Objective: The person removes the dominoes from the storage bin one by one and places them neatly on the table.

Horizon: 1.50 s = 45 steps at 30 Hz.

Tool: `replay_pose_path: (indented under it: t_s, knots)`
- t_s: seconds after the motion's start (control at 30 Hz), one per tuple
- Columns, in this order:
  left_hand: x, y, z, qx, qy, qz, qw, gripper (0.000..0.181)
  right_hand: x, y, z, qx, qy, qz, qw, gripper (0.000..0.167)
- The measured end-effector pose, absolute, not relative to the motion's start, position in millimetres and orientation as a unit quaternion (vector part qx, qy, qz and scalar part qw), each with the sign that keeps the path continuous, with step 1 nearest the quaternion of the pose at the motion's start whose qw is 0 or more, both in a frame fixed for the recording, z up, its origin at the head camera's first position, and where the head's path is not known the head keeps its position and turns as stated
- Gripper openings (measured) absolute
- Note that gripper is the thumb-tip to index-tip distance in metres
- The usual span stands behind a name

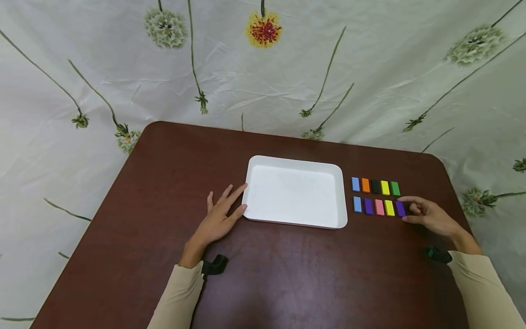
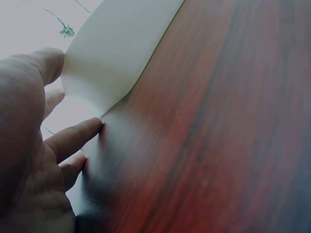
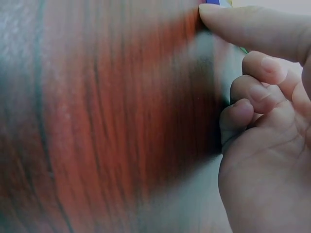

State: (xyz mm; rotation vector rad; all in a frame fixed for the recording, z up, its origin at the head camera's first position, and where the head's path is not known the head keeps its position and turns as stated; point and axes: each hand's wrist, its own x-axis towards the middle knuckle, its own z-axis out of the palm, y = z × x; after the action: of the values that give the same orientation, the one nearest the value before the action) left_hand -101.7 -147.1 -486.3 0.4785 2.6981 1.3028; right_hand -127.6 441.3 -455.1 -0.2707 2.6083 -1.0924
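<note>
A white rectangular tray point(image 1: 296, 192) lies on the table, with bare white bottom. My left hand point(image 1: 219, 219) is at its left side, fingers spread and fairly straight, thumb and index fingertip touching the rim. The left wrist view shows this hand point(image 2: 34, 131) beside the tray's wall point(image 2: 116, 48). At the right, my right hand point(image 1: 433, 220) pinches a small purple block point(image 1: 400, 209) by its two ends between thumb and index finger; its other fingers curl in. In the right wrist view, the thumb of this hand point(image 3: 272, 107) meets the purple block point(image 3: 211, 2), mostly out of frame.
Two rows of small coloured blocks stand right of the tray. The back row has blue point(image 1: 355, 184), orange point(image 1: 365, 185), black point(image 1: 376, 186), yellow point(image 1: 384, 188) and green point(image 1: 395, 188) blocks. A floral cloth point(image 1: 255, 82) hangs behind the brown table point(image 1: 287, 274).
</note>
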Motion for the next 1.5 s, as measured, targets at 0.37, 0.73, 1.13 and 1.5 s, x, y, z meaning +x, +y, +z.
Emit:
replay_pose_path:
  t_s: [0.37,0.73,1.13,1.5]
  knots:
    - [-103.7,-147.4,-488.4,0.154,0.889,0.428,0.052,0.058,-131.1,442.2,-457.8,-0.098,0.906,-0.383,0.149,0.041]
    - [-102.3,-147.2,-487.3,0.153,0.887,0.433,0.056,0.059,-131.1,442.7,-459.0,-0.098,0.905,-0.386,0.147,0.041]
    - [-102.7,-145.5,-488.0,0.154,0.887,0.433,0.055,0.059,-127.6,443.5,-460.2,-0.105,0.899,-0.403,0.138,0.039]
    - [-103.3,-145.4,-489.6,0.155,0.887,0.431,0.055,0.059,-126.6,443.7,-462.9,-0.106,0.895,-0.412,0.136,0.04]
